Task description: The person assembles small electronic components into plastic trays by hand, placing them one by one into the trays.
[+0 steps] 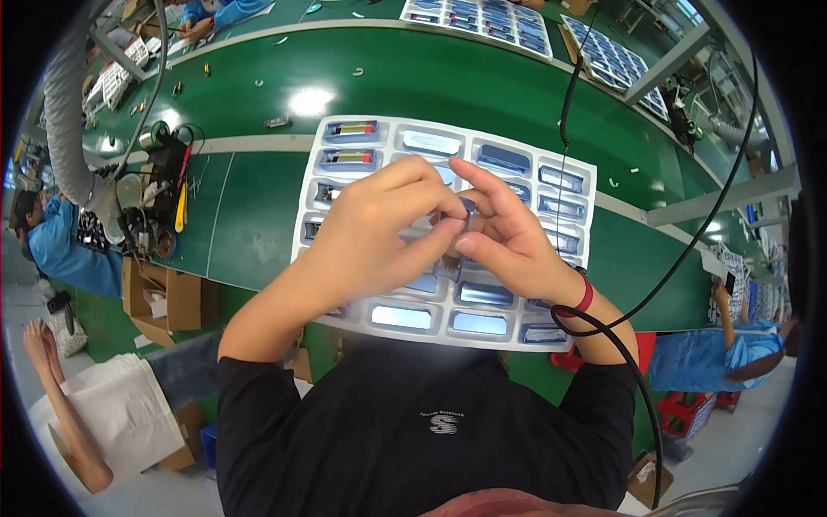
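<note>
Above the middle of a white moulded tray [345, 127], my hands meet around a small dark blue part [469, 207]. My left hand [383, 226] is closed, pinching it between thumb and index finger. From the other side my right hand [510, 234] grips it with thumb and bent fingers, its index finger stretched upward. The fingers cover most of the part, so its exact kind cannot be made out. Blue rectangular casings [503, 158] fill many tray pockets. At the tray's left edge, pockets hold small assemblies [351, 130] with red and yellow on them.
A soldering stand with tools [138, 211] and a yellow-handled tool [181, 208] is at the left, beside a ribbed hose [69, 112]. A black cable [724, 202] loops over my right forearm. More filled trays [478, 21] stand on the far bench. Co-workers sit on both sides.
</note>
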Available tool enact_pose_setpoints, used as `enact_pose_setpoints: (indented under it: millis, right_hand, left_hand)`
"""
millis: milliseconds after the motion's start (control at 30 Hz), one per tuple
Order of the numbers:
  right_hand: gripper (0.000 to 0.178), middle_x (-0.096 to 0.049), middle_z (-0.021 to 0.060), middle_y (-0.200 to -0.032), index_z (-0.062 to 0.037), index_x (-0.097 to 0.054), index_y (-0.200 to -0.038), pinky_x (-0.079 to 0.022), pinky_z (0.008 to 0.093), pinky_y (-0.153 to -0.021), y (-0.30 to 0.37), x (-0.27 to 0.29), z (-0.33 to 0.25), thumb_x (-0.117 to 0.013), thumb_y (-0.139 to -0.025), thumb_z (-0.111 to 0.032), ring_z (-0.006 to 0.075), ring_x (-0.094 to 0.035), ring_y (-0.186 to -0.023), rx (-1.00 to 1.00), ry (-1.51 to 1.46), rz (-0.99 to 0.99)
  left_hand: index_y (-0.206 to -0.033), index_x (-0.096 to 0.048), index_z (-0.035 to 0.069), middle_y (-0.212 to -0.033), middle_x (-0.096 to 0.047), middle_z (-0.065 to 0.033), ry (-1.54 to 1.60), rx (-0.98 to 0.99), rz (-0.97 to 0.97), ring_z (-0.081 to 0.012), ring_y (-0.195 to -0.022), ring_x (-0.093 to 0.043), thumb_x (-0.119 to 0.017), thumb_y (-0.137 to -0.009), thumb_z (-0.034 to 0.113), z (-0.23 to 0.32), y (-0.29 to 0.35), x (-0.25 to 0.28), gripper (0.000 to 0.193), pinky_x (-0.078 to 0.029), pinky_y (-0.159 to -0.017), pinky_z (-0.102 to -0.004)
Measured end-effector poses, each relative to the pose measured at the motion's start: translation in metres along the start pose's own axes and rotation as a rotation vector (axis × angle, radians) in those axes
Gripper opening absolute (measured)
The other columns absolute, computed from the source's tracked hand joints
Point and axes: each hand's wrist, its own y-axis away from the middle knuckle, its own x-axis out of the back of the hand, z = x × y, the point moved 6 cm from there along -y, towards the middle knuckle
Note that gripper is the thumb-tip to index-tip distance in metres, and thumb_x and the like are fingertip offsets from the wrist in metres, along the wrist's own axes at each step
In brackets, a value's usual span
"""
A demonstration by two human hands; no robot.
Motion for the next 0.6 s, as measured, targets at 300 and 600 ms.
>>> enact_pose_setpoints:
  millis: [300,600]
  right_hand:
    - [0.074,-0.056,0.0134,-0.140,-0.0052,-0.020,-0.164,-0.048,0.0358,-0.106,0.000,0.005,0.004,-0.057,-0.101,0.005,0.0178,-0.056,-0.126,0.015,-0.037,-0.038]
    - [0.075,-0.057,0.0155,-0.139,-0.0052,-0.019,-0.164,-0.046,0.0372,-0.110,-0.001,0.009,0.003,-0.056,-0.100,0.005,0.0224,-0.056,-0.130,0.037,-0.033,0.009]
  left_hand:
    - [-0.091,-0.070,0.004,-0.090,-0.062,-0.0062,0.051,0.079,-0.028,-0.0178,-0.078,-0.063,-0.075,-0.082,-0.001,-0.004,-0.003,-0.004,0.011,-0.050,-0.068,-0.0293]
    - [-0.090,-0.072,0.004,-0.089,-0.061,-0.0064,0.055,0.025,0.054,-0.0193,-0.079,-0.064,-0.077,-0.080,0.000,-0.011,-0.001,-0.008,0.012,-0.051,-0.069,-0.0306]
